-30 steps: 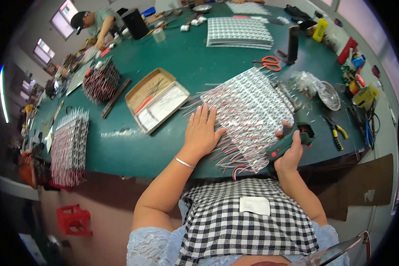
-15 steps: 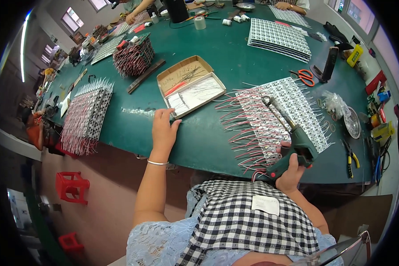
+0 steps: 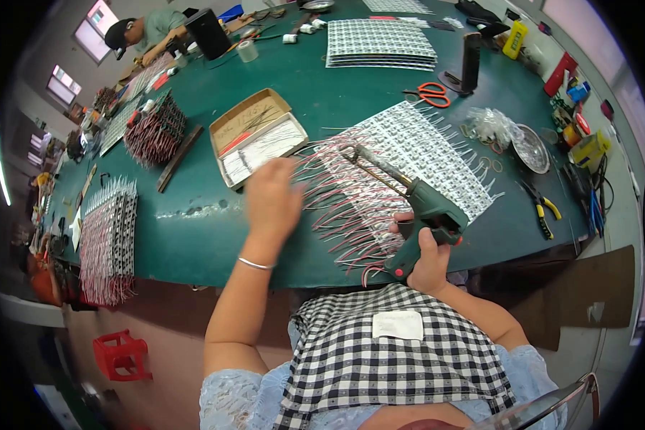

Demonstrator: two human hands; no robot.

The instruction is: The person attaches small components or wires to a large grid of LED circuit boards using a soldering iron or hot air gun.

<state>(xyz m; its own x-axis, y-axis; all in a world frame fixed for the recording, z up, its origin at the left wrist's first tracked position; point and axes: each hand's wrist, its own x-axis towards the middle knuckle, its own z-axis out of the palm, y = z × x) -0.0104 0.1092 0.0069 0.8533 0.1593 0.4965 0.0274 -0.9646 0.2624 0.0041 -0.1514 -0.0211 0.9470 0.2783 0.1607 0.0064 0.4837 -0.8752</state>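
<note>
A person sat at the near edge of a green tabletop (image 3: 193, 229), seen from above. The right hand (image 3: 426, 258) was wrapped tight around the grip of a green gun-shaped tool (image 3: 416, 208), whose long metal nozzle pointed toward the far-left over a mat of small white modules (image 3: 423, 154) with red and white wires fanning out toward the near edge. The mat lay at the near edge, right of centre. The left hand (image 3: 271, 201), blurred, hovered above the table between the wires and an open cardboard box (image 3: 258, 136) of thin white strips; whether its fingers were spread or together could not be told, and it seemed to hold nothing. A bangle (image 3: 256, 264) circled that wrist. Orange scissors (image 3: 426, 93) lay beyond the mat, with a stack of module sheets (image 3: 380, 43) nearer the far edge. Pliers (image 3: 541, 208) with yellow handles sat near the right edge. More wired bundles (image 3: 107, 240) rested at the left edge. Another person (image 3: 147, 29) worked at the far-left corner.
</note>
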